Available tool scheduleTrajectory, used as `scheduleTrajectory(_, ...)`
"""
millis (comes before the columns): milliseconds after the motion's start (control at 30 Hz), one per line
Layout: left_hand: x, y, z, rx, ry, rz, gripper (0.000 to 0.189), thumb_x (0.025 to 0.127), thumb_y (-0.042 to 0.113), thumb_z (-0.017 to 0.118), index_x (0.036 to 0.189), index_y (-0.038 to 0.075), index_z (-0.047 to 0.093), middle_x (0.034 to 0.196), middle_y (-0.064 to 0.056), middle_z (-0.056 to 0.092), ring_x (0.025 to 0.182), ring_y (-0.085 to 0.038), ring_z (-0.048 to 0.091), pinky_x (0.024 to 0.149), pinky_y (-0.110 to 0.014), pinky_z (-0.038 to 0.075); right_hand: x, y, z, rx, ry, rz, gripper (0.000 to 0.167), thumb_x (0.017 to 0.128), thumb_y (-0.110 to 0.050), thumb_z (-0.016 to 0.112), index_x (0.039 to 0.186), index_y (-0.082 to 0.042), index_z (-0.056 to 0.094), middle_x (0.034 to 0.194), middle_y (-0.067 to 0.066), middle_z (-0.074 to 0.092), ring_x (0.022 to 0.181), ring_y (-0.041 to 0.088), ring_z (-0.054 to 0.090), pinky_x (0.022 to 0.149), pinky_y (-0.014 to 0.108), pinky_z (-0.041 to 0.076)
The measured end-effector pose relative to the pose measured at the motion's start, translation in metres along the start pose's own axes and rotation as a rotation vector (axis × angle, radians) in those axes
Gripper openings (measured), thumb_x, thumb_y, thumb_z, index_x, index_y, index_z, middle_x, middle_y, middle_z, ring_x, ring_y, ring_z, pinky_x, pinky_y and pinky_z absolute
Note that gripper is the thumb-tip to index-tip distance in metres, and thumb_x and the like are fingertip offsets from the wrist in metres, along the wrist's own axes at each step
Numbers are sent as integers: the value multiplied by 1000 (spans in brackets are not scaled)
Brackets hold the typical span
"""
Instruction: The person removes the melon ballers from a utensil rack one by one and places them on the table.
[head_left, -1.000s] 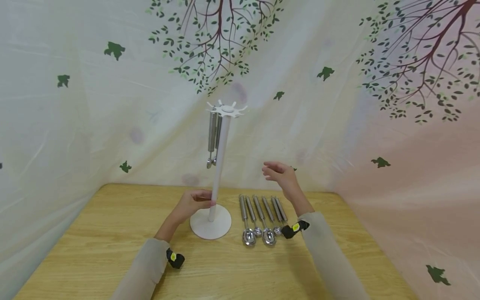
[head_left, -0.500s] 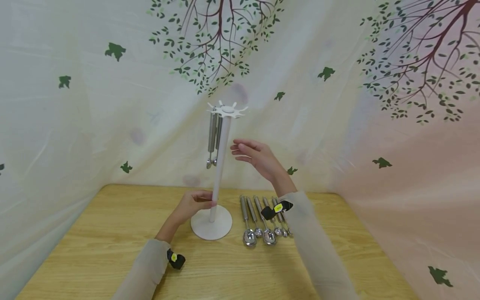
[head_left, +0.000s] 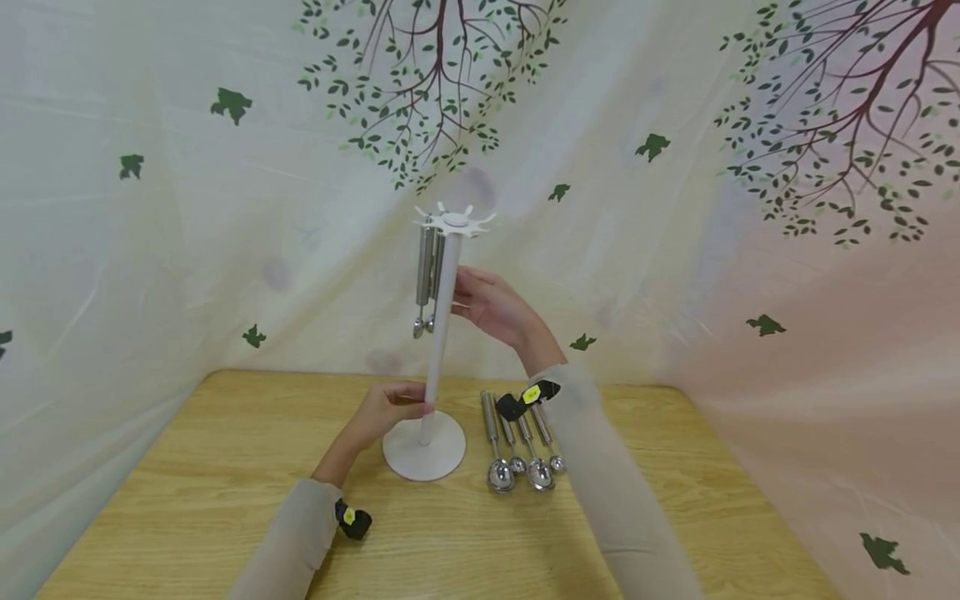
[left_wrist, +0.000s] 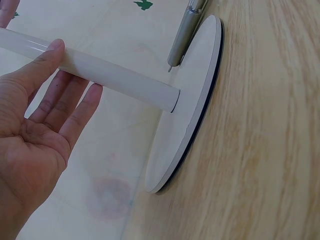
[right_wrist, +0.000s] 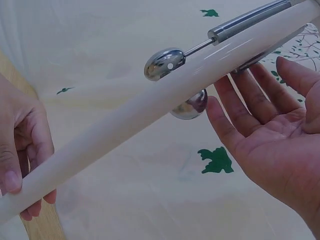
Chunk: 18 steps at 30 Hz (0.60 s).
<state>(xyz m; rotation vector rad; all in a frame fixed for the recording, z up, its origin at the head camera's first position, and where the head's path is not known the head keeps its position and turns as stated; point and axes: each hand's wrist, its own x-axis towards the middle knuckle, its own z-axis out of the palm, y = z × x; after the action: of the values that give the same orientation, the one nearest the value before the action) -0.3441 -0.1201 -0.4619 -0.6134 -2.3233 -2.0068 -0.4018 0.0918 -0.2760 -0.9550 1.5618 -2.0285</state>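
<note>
A white stand (head_left: 441,333) rises from a round base (head_left: 423,454) on the wooden table (head_left: 187,483). Two steel spoons (head_left: 426,275) hang from its slotted top disc (head_left: 453,221). My left hand (head_left: 386,408) grips the pole just above the base; its fingers curl round the pole (right_wrist: 165,95) in the right wrist view. My right hand (head_left: 487,304) is raised, open, with straight fingers beside the pole at mid height, close to the hanging spoon bowls (right_wrist: 164,63). Whether it touches them I cannot tell. Several more steel spoons (head_left: 517,454) lie in a row to the right of the base.
A printed cloth (head_left: 675,250) with trees and leaves walls in the table at the back and both sides. My right forearm (head_left: 600,483) crosses above the right end of the spoon row. Bare wood (head_left: 450,542) lies in front of the base.
My right hand has risen from above the spoons on the table and moved left to the pole near the hanging spoons. My left hand keeps its grip on the pole.
</note>
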Motion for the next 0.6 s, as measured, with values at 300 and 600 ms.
scheduleTrajectory(300, -1, 2, 2, -6, -3, -8, 33, 89, 9, 78, 118, -6, 72, 113, -20, 76, 94, -11, 72, 88, -31, 61, -1, -2, 3, -4, 4, 7, 34, 111, -8, 35, 122, -2, 66, 105, 1, 75, 104, 16, 67, 94, 28, 54)
scheduleTrajectory(600, -1, 2, 1, -1, -7, -17, 34, 90, 9, 78, 120, -5, 71, 115, -20, 75, 97, -12, 72, 89, -30, 60, -9, -5, -4, -101, 20, -40, 38, 105, 8, 41, 133, -4, 64, 114, -3, 74, 109, 12, 66, 103, 29, 53)
